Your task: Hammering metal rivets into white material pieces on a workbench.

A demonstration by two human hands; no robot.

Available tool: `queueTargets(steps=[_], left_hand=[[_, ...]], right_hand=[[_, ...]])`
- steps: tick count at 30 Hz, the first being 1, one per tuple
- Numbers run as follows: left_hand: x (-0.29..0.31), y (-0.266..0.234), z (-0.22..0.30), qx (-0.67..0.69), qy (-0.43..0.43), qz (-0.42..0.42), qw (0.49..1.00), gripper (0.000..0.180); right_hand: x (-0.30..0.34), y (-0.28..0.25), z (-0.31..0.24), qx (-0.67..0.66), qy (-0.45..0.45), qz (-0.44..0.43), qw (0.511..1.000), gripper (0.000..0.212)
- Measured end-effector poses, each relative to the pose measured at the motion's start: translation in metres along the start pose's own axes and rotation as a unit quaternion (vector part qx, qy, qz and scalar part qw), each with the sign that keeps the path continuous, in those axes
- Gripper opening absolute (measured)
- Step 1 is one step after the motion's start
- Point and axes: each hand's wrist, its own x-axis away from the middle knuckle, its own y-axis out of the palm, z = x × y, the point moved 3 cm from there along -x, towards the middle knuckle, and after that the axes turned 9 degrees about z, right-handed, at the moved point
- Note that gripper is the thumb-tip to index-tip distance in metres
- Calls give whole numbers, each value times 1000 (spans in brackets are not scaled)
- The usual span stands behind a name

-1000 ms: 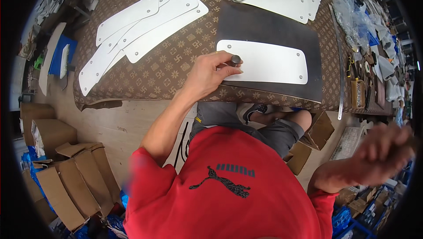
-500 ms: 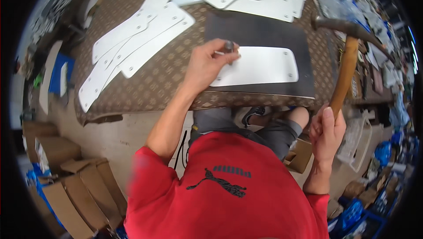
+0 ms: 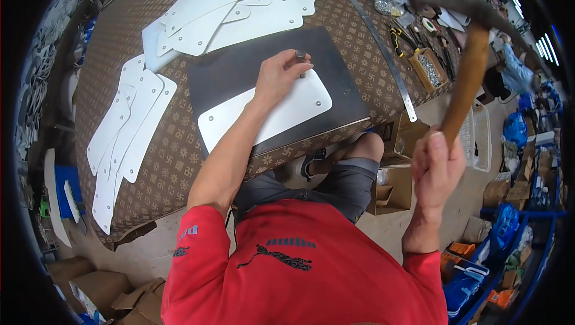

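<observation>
My left hand [image 3: 275, 80] is closed round a short dark metal punch [image 3: 300, 55], held upright. The punch's lower end meets the far right corner of a white rounded panel [image 3: 292, 107]. Small metal eyelets or rivets show at other corners of this panel, which lies on a black board [image 3: 230, 66] at the table's near edge. Off to the right, my right hand [image 3: 439, 168] grips the lower wooden handle of a hammer [image 3: 469, 76]. The hammer is raised, its dark head well apart from the punch.
White panels [image 3: 129, 118] overlap at the left of the patterned table [image 3: 173, 172], and a larger pile [image 3: 263, 10] lies beyond the board. At right are a steel ruler [image 3: 383, 49], yellow-handled pliers [image 3: 396, 37] and a small box of metal parts [image 3: 429, 68]. Cardboard boxes [image 3: 392, 190] stand below.
The view has turned, so the table appears shifted. My left hand with the punch has gone from the panel's left end to its far right corner. The hammer stays raised in my right hand.
</observation>
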Motion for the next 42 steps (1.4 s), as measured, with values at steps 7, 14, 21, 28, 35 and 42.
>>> queueTargets(steps=[7,14,21,28,35,42], left_hand=[[-3,6,-3,-26,10,-2,1000,20],[-4,-1,8,-134,-1,-11,991,19],[15,0,28,51,-11,-11,999,18],[46,25,17,30,-24,-87,995,19],[45,31,14,10,-2,-97,995,18],[53,29,18,-88,109,-86,986,15]], right_hand=[[-52,9,-73,-274,-156,-98,944,33],[-47,59,69,342,-67,-285,893,23],[-26,8,4,86,118,-104,984,19],[-26,-22,-60,-12,-18,28,999,23],[-24,-26,-88,-247,-211,-104,940,26],[9,-7,53,266,109,-209,935,30]])
